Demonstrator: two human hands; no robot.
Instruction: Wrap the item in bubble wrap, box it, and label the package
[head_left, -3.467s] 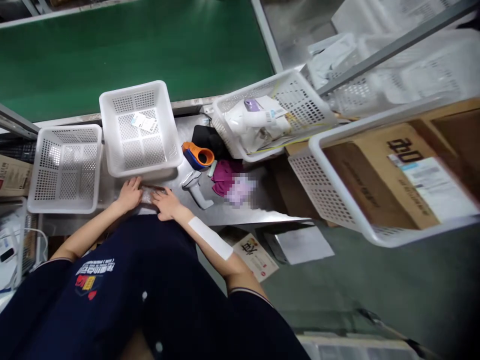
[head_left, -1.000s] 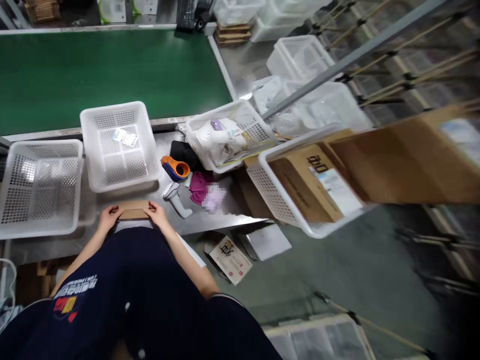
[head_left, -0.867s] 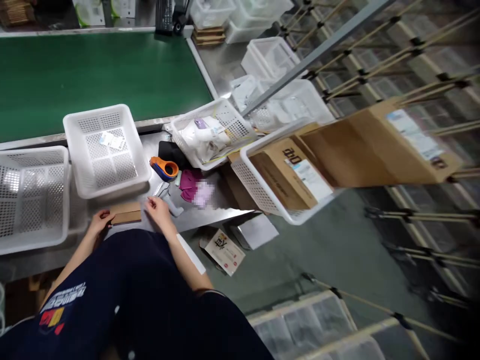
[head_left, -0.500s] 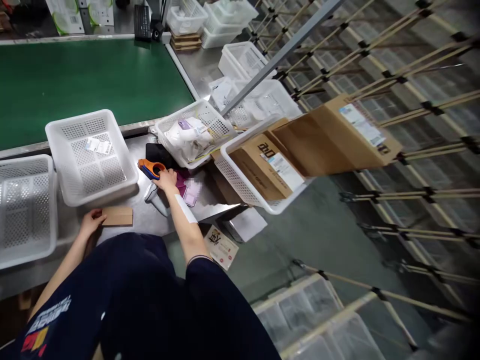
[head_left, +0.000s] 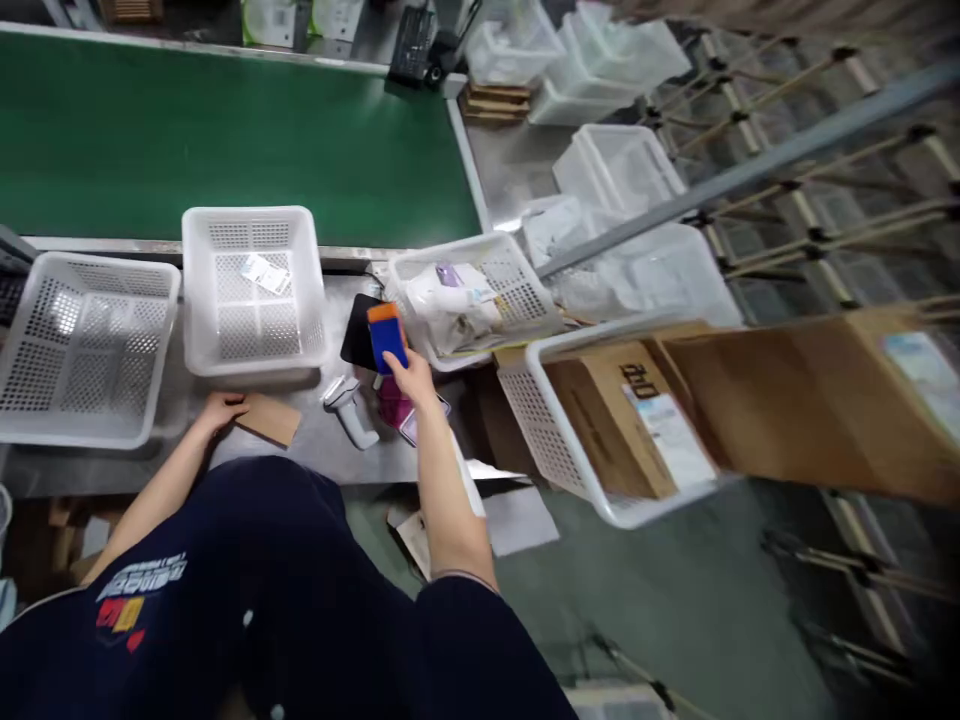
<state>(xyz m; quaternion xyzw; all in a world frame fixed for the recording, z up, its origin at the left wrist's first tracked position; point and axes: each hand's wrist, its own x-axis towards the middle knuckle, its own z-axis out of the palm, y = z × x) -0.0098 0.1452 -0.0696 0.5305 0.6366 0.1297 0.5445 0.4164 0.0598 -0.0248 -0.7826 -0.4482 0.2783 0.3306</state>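
Observation:
My left hand (head_left: pixel 223 410) is closed, pinching the left end of a small flat brown cardboard box (head_left: pixel 271 420) that lies on the metal table. My right hand (head_left: pixel 411 376) grips an orange-and-blue tape dispenser (head_left: pixel 387 338), raised in front of a black pad (head_left: pixel 358 335). Below that hand a grey-white barcode scanner (head_left: pixel 349 412) rests on the table. A dark pink item (head_left: pixel 393 403) and a phone-like object lie partly hidden beneath my right wrist.
Two white perforated baskets (head_left: pixel 251 365) stand at left. A basket of plastic-wrapped goods (head_left: pixel 450 300) sits to the right, then a basket (head_left: pixel 619 515) holding cardboard boxes (head_left: pixel 622 420). A green conveyor belt (head_left: pixel 225 140) runs behind. A grey pole (head_left: pixel 720 190) slants across the right.
My right hand has lifted the tape dispenser off the table and turned it upright. The small box has tilted in my left hand. The whole view has swung.

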